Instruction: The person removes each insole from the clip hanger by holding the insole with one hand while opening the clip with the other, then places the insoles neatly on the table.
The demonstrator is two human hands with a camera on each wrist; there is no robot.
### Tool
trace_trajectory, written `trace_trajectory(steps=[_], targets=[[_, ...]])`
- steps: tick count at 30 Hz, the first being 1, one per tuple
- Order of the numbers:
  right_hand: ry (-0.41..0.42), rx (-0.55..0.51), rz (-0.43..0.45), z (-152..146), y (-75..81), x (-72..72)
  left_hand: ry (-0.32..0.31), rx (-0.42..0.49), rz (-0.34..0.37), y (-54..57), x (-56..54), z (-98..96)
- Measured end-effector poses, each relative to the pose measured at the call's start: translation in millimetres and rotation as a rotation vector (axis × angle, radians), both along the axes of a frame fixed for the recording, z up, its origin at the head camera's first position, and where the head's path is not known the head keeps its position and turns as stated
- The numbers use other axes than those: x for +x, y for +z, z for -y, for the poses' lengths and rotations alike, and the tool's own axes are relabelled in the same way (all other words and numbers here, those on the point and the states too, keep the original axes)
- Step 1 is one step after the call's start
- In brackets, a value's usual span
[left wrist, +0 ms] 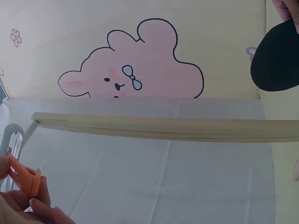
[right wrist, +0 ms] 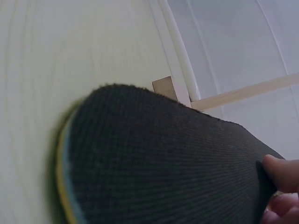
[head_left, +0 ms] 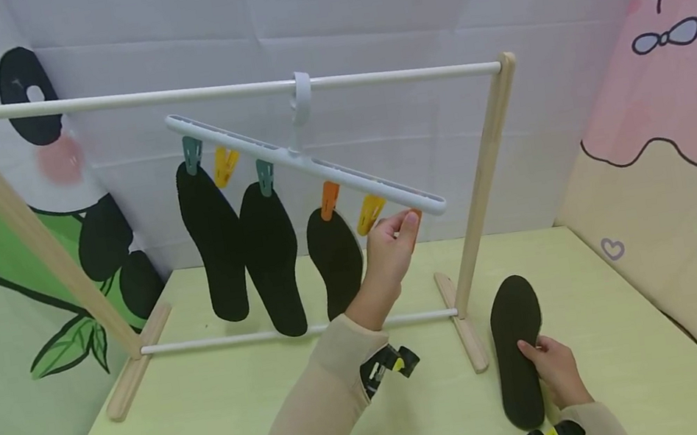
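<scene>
Pale yellow-green tabletop (head_left: 622, 357) stretches below a white cloth backdrop (head_left: 359, 8). Over its right side, just beyond the rack's foot, is a black ribbed insole (head_left: 516, 350); its edge shows yellow and light blue in the right wrist view, and I cannot tell whether it touches the table. Gripping that insole by its side, with the thumb on its face, is the right hand (head_left: 557, 366). Up at the hanger's lower end, the left hand (head_left: 387, 253) pinches an orange clip (left wrist: 32, 184). Three other insoles hang by clips from the tilted white hanger (head_left: 349, 174): two from teal clips, and one, partly behind the left arm, from another orange clip (head_left: 329, 200). Two yellow clips hold nothing. Supporting the hanger is a wooden rack (head_left: 486, 176) with white rods; a pink cartoon animal (head_left: 673, 97) decorates the right wall.
</scene>
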State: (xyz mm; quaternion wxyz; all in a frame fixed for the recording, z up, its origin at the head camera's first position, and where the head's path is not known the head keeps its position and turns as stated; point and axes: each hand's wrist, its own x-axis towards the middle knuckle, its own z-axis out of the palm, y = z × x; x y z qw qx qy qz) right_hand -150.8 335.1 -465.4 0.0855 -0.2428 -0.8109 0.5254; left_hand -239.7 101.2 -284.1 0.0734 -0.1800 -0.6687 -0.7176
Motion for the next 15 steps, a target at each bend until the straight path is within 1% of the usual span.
trace_trajectory(steps=[7, 15], targets=[[0.014, -0.027, 0.003, -2.5, -2.1, -0.3, 0.011, -0.007, 0.007, 0.3, 1.3, 0.4], [-0.007, -0.029, -0.013, -2.1, -3.6, 0.7, 0.011, -0.01, 0.005, 0.3, 2.4, 0.9]])
